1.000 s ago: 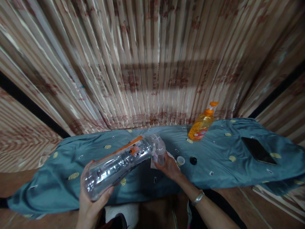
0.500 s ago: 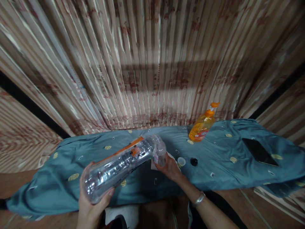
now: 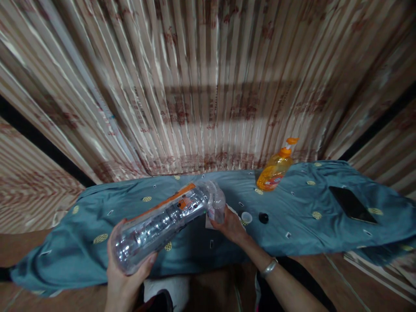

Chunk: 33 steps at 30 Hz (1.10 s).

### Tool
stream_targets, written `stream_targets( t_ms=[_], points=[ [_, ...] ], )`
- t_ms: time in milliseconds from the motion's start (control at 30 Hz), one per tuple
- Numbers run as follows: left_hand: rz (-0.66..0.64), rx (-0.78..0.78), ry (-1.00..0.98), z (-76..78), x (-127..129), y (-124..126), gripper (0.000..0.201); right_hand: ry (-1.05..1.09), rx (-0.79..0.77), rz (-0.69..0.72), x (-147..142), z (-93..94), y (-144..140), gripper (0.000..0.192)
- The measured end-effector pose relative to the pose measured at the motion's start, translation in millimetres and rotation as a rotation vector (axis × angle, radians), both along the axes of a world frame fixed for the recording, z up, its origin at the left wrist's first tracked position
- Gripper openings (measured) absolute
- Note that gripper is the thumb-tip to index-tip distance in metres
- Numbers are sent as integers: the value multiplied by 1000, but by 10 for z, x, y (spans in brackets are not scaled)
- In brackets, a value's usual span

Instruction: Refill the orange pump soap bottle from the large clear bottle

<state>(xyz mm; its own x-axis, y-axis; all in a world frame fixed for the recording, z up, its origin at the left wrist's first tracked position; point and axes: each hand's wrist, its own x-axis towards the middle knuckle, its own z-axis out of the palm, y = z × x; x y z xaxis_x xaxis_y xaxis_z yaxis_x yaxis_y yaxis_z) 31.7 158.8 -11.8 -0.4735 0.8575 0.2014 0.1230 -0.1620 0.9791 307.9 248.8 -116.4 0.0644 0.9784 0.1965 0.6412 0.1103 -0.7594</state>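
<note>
You face a long surface (image 3: 123, 203) draped in a teal cloth (image 3: 305, 234) with yellow and white motifs. On it, locate the orange pump bottle (image 3: 274, 172) standing toward the rear, the small white cup (image 3: 246, 217) and black cap (image 3: 263, 218) nearer you, and the flat black device (image 3: 352, 204) farther right.

A pump bottle (image 3: 275, 172) with an orange top stood on a blue-green cloth (image 3: 302, 225). It had yellow-orange liquid inside and a red label. To its right, a black phone (image 3: 352, 204) lay flat. Yellow round shapes and tiny boxes dotted the cloth. Behind it hung a big curtain (image 3: 208, 65) with brown and cream stripes and blurry red pictures. A dark pole (image 3: 42, 141) slanted down on the left, and another dark pole (image 3: 377, 125) on the right. Some brown floor (image 3: 338, 281) showed below.
</note>
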Motion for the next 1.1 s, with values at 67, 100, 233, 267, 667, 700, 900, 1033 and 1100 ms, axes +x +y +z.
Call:
stream_targets(
  t_ms=[67, 100, 233, 267, 667, 700, 900, 1033, 1100],
  points=[
    [-9, -2, 4, 20, 7, -7, 111, 2, -11, 6, 6, -14, 3, 54],
    [-17, -6, 6, 28, 9, -10, 110, 3, -14, 8, 9, -19, 3, 55],
    [-15, -3, 11, 50, 18, -18, 111, 15, -24, 11, 13, -19, 4, 54],
    [-8, 6, 17, 54, 20, -18, 111, 16, -24, 10, 13, -15, 4, 54],
    [9, -10, 43, 36, 11, -21, 114, -21, -24, -3, 10, -54, 9, 57],
    [5, -17, 43, 37, 10, -23, 115, -22, -25, -3, 11, -63, 10, 58],
    [8, -14, 28, 93, 46, -35, 115, -14, 1, -5, 14, -79, 13, 58],
    [2, -11, 26, 140, 84, -45, 112, -15, -5, 6, 20, -77, 13, 58],
    [3, -13, 24, 147, 91, -46, 112, -25, -1, 10, 22, -87, 18, 59]
  ],
)
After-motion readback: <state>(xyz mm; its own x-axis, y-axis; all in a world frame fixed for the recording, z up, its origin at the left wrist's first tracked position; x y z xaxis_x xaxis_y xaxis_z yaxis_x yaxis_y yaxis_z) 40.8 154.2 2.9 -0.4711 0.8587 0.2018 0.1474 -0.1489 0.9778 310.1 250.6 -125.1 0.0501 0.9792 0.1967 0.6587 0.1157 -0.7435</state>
